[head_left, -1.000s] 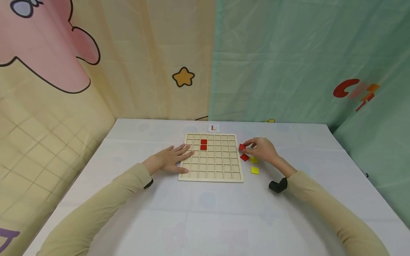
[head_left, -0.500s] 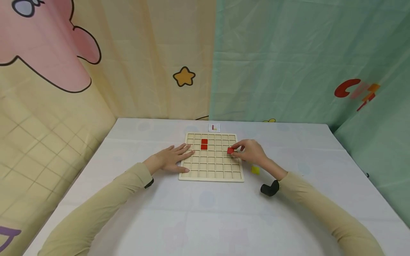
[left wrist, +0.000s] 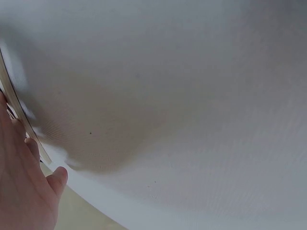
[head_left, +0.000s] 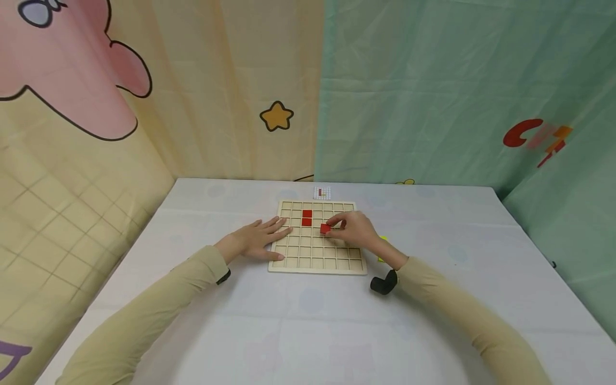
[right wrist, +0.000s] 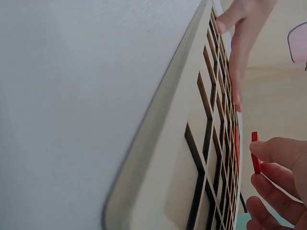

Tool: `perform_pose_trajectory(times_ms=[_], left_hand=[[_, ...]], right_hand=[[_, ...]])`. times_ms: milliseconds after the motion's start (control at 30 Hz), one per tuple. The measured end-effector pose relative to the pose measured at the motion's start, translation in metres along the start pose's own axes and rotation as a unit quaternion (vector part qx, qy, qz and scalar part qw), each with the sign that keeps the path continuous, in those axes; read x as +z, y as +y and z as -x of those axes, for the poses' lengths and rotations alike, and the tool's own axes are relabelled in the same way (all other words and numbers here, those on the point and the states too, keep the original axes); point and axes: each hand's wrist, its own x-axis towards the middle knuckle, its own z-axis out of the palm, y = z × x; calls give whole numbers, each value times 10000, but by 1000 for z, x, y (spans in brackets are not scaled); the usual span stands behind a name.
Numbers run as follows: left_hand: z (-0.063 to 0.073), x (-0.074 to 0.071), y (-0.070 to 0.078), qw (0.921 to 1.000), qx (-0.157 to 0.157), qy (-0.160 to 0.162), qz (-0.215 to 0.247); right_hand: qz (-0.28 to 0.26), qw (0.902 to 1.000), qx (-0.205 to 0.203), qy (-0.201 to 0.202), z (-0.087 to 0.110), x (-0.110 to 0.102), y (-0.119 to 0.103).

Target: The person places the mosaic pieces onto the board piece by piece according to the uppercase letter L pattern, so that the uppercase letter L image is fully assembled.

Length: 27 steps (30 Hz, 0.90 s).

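My right hand (head_left: 355,229) pinches a small red square tile (head_left: 325,229) between thumb and fingers, over the middle of a wooden grid board (head_left: 308,262). In the right wrist view the pinched tile (right wrist: 255,153) stands on edge, apart from the board. Two red tiles (head_left: 306,222) sit in adjoining cells of one column near the board's top. My left hand (head_left: 252,239) lies with fingers spread on the board's left edge, holding nothing; the left wrist view shows part of this hand (left wrist: 26,177) at the border. Yellow tiles (head_left: 383,238) are partly hidden behind my right wrist.
A small card (head_left: 322,193) printed with a grid and coloured squares lies just behind the board. The white-covered table (head_left: 313,321) meets patterned curtains at its back and left. A black strap piece (head_left: 383,283) hangs at my right wrist.
My right hand has picked a red tile from beside the board and carried it left over the grid. My left hand stays in place.
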Motion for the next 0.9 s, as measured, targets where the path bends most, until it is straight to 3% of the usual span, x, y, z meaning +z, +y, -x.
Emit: perform_pose_trajectory(times_ms=[433,900], left_hand=[[-3,3,-3,10000,-9,-4,73],[-2,3,-2,9999,47,67,94]], right_hand=[[-195,9994,86,-281,-23,17,-19],[-144,9987,84,-479,-32,27,-23]])
